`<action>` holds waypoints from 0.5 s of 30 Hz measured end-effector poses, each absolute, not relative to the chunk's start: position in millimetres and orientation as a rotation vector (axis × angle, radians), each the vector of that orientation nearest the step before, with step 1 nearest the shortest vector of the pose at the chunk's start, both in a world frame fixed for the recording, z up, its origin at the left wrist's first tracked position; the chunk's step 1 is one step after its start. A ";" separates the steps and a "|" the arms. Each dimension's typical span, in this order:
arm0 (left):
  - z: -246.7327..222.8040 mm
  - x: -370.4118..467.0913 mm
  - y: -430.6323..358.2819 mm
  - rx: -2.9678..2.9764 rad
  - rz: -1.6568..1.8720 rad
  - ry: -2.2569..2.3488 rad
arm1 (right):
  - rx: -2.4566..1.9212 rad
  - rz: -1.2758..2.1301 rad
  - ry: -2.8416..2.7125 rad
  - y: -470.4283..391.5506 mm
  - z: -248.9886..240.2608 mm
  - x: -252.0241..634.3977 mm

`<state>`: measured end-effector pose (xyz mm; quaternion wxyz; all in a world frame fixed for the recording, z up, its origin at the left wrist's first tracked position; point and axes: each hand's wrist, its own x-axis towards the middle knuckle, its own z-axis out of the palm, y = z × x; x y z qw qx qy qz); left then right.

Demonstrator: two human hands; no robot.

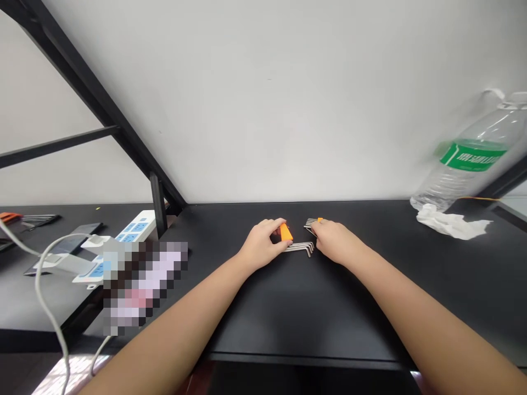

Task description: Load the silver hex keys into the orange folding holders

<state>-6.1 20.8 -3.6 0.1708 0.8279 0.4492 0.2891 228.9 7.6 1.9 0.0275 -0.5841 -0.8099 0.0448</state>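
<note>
"What's nearest?"
"L-shaped hex keys [304, 248] on the black table [304, 323], beside the left thumb; I can't tell if they touch it."
"And the hands?"
"The left hand [262, 243] pinches an orange holder [285, 232]. The right hand [335, 240] is closed on another orange piece [320, 220], a key bunch [309, 223] jutting out beside it."
"How far along?"
"Partway, I'd judge: the nearer keys look loose, the farther bunch gathered, though fingers hide how it's seated."

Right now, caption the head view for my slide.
Left hand and right hand each hold an orange piece, with hex keys between them, at a black desk.
</note>
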 end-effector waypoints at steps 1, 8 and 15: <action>-3.3 -6.1 20.8 2.349 0.823 1.277 | -1.814 0.159 -2.499 7.3 1.9 229.0; -2.7 -6.9 20.7 2.362 0.824 1.271 | -1.837 0.144 -2.522 7.7 -0.7 229.3; -2.2 -7.3 20.0 2.337 0.823 1.261 | -1.699 0.266 -2.407 9.7 -5.2 233.7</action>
